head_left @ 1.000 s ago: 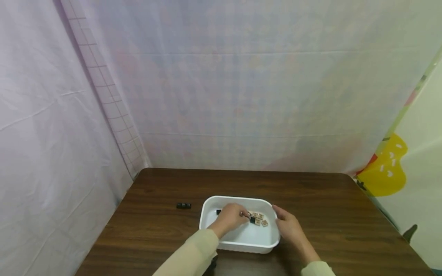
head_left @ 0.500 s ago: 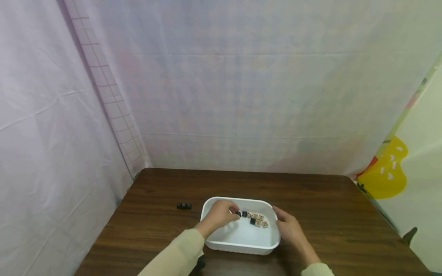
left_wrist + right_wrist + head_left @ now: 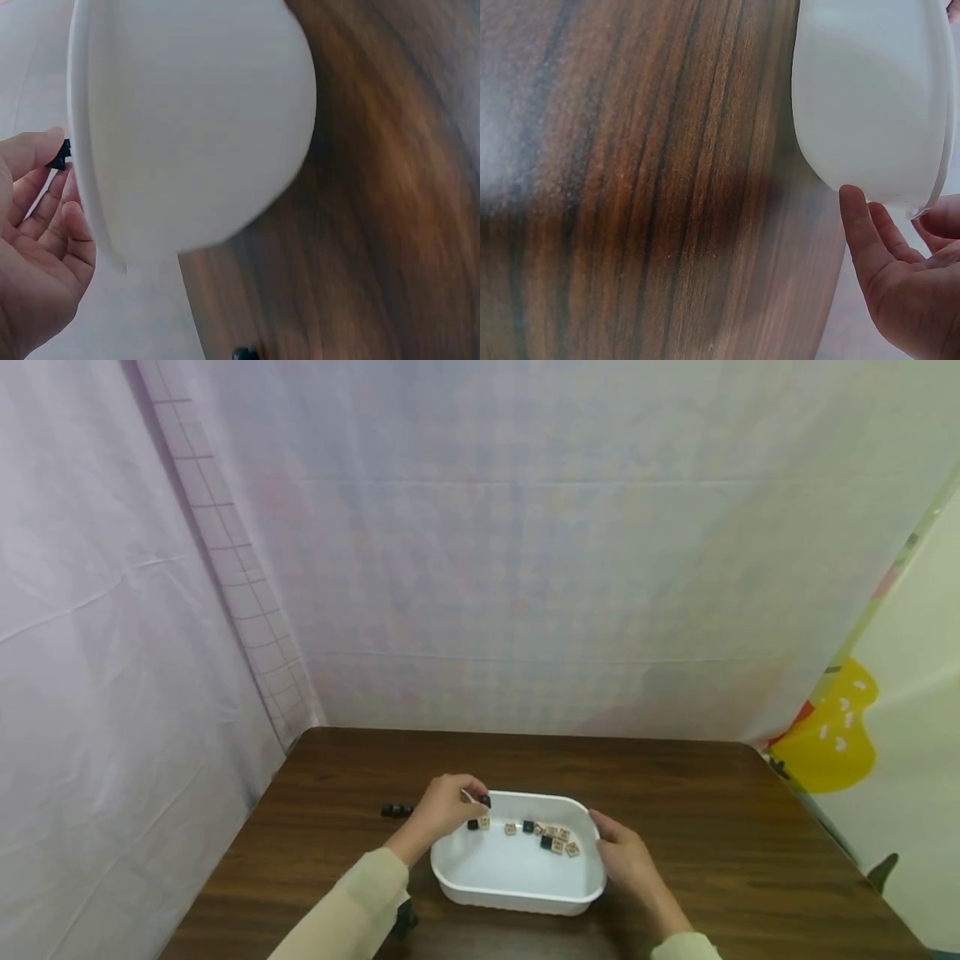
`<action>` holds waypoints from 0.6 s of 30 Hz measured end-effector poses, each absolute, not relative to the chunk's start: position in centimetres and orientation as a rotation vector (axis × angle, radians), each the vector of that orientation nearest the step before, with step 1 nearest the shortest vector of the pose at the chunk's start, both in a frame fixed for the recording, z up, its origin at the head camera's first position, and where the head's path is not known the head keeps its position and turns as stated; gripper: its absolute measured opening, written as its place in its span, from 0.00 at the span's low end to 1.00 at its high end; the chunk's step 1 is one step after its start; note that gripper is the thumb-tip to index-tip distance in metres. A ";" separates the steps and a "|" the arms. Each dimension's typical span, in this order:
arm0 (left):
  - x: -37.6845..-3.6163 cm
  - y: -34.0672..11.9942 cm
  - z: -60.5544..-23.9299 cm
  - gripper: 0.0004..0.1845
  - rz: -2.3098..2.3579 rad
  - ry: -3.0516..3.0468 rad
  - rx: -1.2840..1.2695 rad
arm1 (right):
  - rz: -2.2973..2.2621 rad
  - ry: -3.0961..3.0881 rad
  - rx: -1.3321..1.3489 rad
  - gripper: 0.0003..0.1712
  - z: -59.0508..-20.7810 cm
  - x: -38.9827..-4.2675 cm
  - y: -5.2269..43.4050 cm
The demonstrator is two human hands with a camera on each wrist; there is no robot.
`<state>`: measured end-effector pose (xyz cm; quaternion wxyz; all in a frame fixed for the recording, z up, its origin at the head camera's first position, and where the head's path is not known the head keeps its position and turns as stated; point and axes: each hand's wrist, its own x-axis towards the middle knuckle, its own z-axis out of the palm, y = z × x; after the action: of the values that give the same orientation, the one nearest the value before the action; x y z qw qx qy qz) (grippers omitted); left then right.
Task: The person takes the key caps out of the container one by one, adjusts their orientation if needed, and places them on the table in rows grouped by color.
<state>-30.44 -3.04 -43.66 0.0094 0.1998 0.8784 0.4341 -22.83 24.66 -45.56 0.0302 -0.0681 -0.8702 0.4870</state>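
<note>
A white plastic tub [image 3: 517, 881] sits near the table's front edge, with several small wooden and black tiles [image 3: 551, 839] scattered along its far side. My left hand [image 3: 444, 808] hovers over the tub's back left corner, pinching a small black tile [image 3: 485, 800] in its fingertips. The left wrist view shows that black tile [image 3: 58, 156] between thumb and fingers beside the tub's outer wall [image 3: 195, 120]. My right hand [image 3: 624, 860] holds the tub's right rim, thumb on top. In the right wrist view its fingers [image 3: 859, 225] lie against the tub's wall [image 3: 870, 97].
The dark wooden table [image 3: 675, 793] stands in a corner of pale fabric walls. A short row of black tiles [image 3: 397, 810] lies on the wood left of the tub. A dark object [image 3: 405, 917] shows under my left sleeve.
My left hand has moved from the tub's middle up to its back left corner with a black tile in its fingertips. The tiles it covered now show. My right hand stays on the rim.
</note>
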 end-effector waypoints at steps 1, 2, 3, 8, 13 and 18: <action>-30.6 -3.4 -43.6 0.09 1.369 2.749 0.622 | 1.492 -2.687 -0.212 0.30 -45.5 -22.8 24.7; -30.7 -3.7 -43.6 0.09 1.376 2.761 0.625 | 1.486 -2.691 -0.217 0.30 -45.5 -22.8 24.7; -30.8 -4.0 -43.6 0.08 1.380 2.773 0.628 | 1.483 -2.695 -0.224 0.30 -45.4 -22.8 24.7; -31.4 -5.7 -43.9 0.09 1.379 2.821 0.622 | 1.500 -2.696 -0.240 0.30 -45.4 -22.6 24.6; -31.9 -7.6 -44.2 0.09 1.412 2.829 0.562 | 1.514 -2.679 -0.238 0.30 -45.5 -22.6 24.6; -32.6 -9.8 -44.7 0.09 1.446 2.860 0.498 | 1.525 -2.676 -0.255 0.30 -45.5 -22.7 24.6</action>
<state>-32.56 -9.84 -44.68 -0.0506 0.1535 0.8807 0.4453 -22.67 24.61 -45.50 0.0256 -0.0826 -0.8656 0.4932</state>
